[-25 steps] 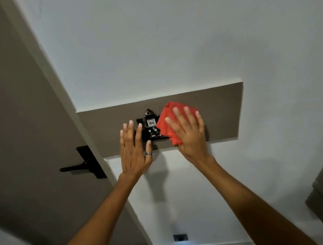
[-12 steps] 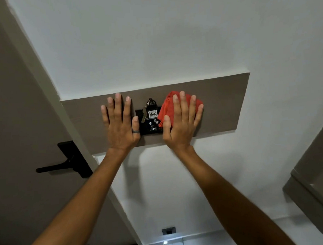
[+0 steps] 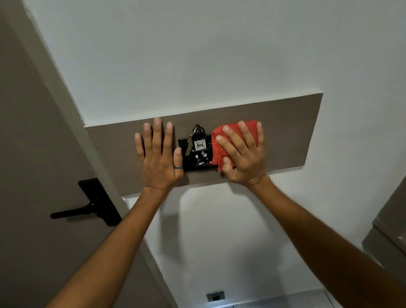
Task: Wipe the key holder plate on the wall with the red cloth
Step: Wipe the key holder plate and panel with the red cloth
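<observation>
I see the white wall [image 3: 215, 47] filling most of the view, with a brown door [image 3: 21, 163] at the left carrying a black lever handle [image 3: 87, 207]. Across the wall runs the long brown key holder plate [image 3: 290, 130]. My left hand [image 3: 158, 156] lies flat on the plate, fingers spread wide, holding nothing, a ring [image 3: 178, 166] on the thumb. My right hand [image 3: 243, 154] presses the bunched red cloth [image 3: 220, 143] flat against the plate, fingers spread over it and thumb tucked at its lower edge. Between the 2 hands sits a black holder block [image 3: 198, 160], with keys [image 3: 188, 150] and a tag [image 3: 200, 144] reading 406 hanging on it. The cloth touches the block's right edge.
</observation>
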The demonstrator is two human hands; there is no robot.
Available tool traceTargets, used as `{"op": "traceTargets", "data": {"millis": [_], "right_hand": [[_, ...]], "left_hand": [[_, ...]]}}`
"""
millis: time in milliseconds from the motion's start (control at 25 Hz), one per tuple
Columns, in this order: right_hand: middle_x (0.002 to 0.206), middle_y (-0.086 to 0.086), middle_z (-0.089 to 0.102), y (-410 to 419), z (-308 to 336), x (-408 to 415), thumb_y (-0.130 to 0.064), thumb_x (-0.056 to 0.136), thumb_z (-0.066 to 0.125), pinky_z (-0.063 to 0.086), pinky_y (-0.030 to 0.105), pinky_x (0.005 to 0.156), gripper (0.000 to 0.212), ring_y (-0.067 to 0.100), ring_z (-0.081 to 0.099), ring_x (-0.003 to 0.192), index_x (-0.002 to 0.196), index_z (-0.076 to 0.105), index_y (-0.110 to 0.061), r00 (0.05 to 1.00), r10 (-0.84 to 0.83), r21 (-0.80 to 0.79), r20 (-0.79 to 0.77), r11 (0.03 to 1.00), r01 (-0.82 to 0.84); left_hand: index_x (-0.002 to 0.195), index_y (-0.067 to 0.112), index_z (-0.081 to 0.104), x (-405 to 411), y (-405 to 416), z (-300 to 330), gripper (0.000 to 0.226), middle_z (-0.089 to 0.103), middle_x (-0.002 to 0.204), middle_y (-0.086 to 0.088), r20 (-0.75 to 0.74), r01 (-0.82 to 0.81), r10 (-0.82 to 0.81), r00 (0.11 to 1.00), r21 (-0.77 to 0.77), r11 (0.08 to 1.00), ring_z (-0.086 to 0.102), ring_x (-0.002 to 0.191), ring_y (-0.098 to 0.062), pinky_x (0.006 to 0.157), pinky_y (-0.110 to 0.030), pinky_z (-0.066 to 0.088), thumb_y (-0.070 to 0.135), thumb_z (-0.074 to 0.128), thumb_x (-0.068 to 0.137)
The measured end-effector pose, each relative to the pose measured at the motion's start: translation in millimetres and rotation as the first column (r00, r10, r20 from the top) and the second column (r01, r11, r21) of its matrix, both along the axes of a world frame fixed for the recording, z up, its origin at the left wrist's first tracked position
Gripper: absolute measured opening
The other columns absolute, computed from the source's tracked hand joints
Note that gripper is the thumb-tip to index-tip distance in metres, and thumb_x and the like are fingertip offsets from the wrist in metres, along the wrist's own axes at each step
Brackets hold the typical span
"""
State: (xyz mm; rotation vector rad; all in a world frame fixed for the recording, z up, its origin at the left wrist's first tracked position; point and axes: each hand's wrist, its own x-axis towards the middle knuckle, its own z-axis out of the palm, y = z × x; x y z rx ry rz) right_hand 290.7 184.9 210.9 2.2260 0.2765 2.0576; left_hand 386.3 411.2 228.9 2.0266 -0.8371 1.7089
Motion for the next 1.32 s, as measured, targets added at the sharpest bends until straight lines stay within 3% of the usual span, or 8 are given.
{"op": "traceTargets", "data": {"millis": [360,520,680,800,920,1040,1200,1320], "right_hand": [[0.151,0.008,0.062,21,7,0,-0.039,0.102,0.049,0.022,0.069,0.129,0.046,0.036,0.042,0.155,0.142,0.067,-0.023,1.0,0.024,0.132,0.02,0.991,-0.026],[0.146,0.01,0.067,6,9,0,-0.04,0.102,0.056,0.034,0.071,0.121,0.043,0.039,0.052,0.145,0.139,0.069,-0.024,0.999,0.035,-0.064,0.018,0.997,-0.034],[0.143,0.01,0.068,33,5,2,-0.039,0.101,0.057,0.031,0.07,0.122,0.038,0.04,0.051,0.145,0.13,0.076,-0.023,0.998,0.016,0.203,0.063,0.979,-0.029],[0.143,0.01,0.069,21,9,1,-0.038,0.104,0.055,0.032,0.071,0.122,0.037,0.04,0.052,0.144,0.132,0.074,-0.023,0.998,0.025,0.08,0.051,0.996,-0.029],[0.145,0.009,0.068,42,5,4,-0.037,0.104,0.053,0.027,0.068,0.126,0.037,0.04,0.049,0.146,0.131,0.075,-0.023,0.997,0.001,0.289,0.077,0.957,-0.023],[0.146,0.009,0.067,17,4,2,-0.038,0.107,0.051,0.03,0.069,0.124,0.038,0.04,0.053,0.144,0.135,0.073,-0.024,0.998,0.028,0.045,0.051,0.999,-0.03],[0.149,0.01,0.065,34,4,5,-0.037,0.108,0.047,0.019,0.064,0.131,0.042,0.04,0.046,0.148,0.142,0.067,-0.022,0.996,-0.045,0.274,0.078,0.962,0.022],[0.151,0.012,0.062,25,-1,5,-0.041,0.108,0.044,0.015,0.056,0.135,0.049,0.04,0.045,0.149,0.15,0.056,-0.018,0.999,-0.051,0.094,0.015,0.994,0.049]], "left_hand": [[0.162,0.006,0.033,-12,7,8,0.062,0.035,0.165,-0.024,-0.063,0.028,-0.027,0.998,0.014,0.999,-0.004,0.164,-0.021,0.133,-0.047,-0.001,0.034,0.036,0.107],[0.161,0.01,0.036,-7,19,13,0.059,0.018,0.174,-0.01,-0.013,0.01,-0.009,1.0,0.076,0.997,-0.004,0.164,-0.022,0.133,-0.047,-0.001,0.037,0.033,0.109],[0.164,0.014,0.03,-4,20,14,0.059,-0.002,0.177,0.002,-0.002,-0.031,0.031,1.0,0.042,0.999,-0.006,0.164,-0.023,0.134,-0.047,-0.002,0.038,0.032,0.11],[0.165,0.016,0.027,-4,11,12,0.06,-0.001,0.177,0.002,-0.009,-0.04,0.039,0.999,-0.019,0.999,-0.005,0.164,-0.024,0.134,-0.049,-0.001,0.038,0.033,0.109],[0.167,0.022,0.02,-2,10,9,0.062,0.001,0.177,0.001,-0.001,-0.03,0.03,1.0,-0.035,0.999,-0.003,0.164,-0.024,0.134,-0.049,-0.001,0.038,0.033,0.109],[0.168,0.023,0.019,0,8,5,0.062,0.004,0.177,-0.001,0.004,-0.016,0.016,1.0,-0.04,0.999,-0.001,0.164,-0.026,0.134,-0.05,0.001,0.038,0.031,0.11],[0.168,0.021,0.023,3,9,6,0.06,0.018,0.174,-0.007,0.022,-0.018,0.019,1.0,-0.064,0.998,0.002,0.164,-0.027,0.134,-0.051,0.003,0.039,0.031,0.11],[0.167,0.02,0.025,4,8,4,0.06,0.027,0.171,-0.012,0.036,-0.016,0.018,0.999,-0.063,0.998,0.004,0.164,-0.028,0.134,-0.051,0.004,0.039,0.03,0.111]]}}
